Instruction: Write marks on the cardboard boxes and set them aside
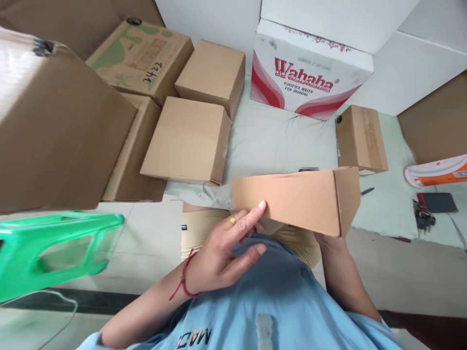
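Observation:
A plain brown cardboard box [292,199] is held tilted in front of my body, one narrow side facing up. My right hand [328,240] supports it from beneath at the right end, and its fingers are hidden behind the cardboard. The index fingertip of my left hand [233,248] touches the box's near side. The thumb of that hand stands apart, and the other fingers curl partly out of sight under the box. A ring and a red cord bracelet are on my left hand and wrist.
Several cardboard boxes [186,138] stand on the left of the cloth-covered table [277,138]. A Wahaha carton [306,75] is at the back, with a small taped box [361,138] to its right. A phone [437,202] and keys [424,217] lie far right. A green stool [62,248] stands left.

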`<state>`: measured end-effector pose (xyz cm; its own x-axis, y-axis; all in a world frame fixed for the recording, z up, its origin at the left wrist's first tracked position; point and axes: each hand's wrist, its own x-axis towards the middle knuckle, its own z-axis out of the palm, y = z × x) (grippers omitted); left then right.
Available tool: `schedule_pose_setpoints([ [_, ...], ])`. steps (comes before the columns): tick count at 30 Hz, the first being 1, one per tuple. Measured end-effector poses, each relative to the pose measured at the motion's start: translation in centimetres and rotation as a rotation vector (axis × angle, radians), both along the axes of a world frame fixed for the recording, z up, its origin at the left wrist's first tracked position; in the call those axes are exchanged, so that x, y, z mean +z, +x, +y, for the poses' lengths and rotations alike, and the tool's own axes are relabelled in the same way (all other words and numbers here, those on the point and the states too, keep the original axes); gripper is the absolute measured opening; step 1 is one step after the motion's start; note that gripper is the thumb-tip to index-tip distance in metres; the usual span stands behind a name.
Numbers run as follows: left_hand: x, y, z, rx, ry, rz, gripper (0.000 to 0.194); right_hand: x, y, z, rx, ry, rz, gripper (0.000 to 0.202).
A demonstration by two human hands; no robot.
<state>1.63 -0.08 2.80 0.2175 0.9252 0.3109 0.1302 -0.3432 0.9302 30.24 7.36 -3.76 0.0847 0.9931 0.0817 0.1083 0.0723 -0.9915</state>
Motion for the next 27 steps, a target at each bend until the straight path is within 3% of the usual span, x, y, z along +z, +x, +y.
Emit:
schedule_pose_setpoints([
  [3,0.4,0.4,0.5,0.076,-0.158,0.002,0.077,0.7,-1.0,0.3,0.029,-0.031,0.088,0.039],
  [6,0.4,-0.1,1.1,0.203,-0.387,-0.054,0.076,1.8,-1.3,-0.1,0.103,-0.065,0.024,0.026],
  [9,-0.3,-1.0,1.8,0.288,-0.524,-0.117,0.084,2.8,-1.5,-0.7,0.169,-0.052,-0.114,0.035],
  [12,-1.4,-1.9,2.2,0.303,-0.647,-0.14,0.091,3.1,-1.7,-0.9,0.247,-0.04,-0.193,0.052],
  [14,-2.1,-2.2,2.3,0.323,-0.708,-0.132,0.093,3.1,-2.0,-0.8,0.279,-0.01,-0.223,0.053],
  [17,-2.8,-2.1,2.3,0.342,-0.76,-0.154,0.09,3.4,-2.7,-0.7,0.351,0.061,-0.306,0.038],
  [21,-3.5,-1.1,2.7,0.275,-0.779,-0.238,0.082,4.5,-4.6,-1.0,0.501,0.154,-0.39,0.026],
  [23,-4.0,-0.5,3.0,0.283,-0.769,-0.256,0.075,5.0,-5.1,-1.0,0.425,0.182,-0.373,0.026],
  [27,-5.1,0.0,3.6,0.427,-0.666,-0.143,0.054,4.3,-3.3,-0.1,0.033,0.244,-0.459,0.026],
])
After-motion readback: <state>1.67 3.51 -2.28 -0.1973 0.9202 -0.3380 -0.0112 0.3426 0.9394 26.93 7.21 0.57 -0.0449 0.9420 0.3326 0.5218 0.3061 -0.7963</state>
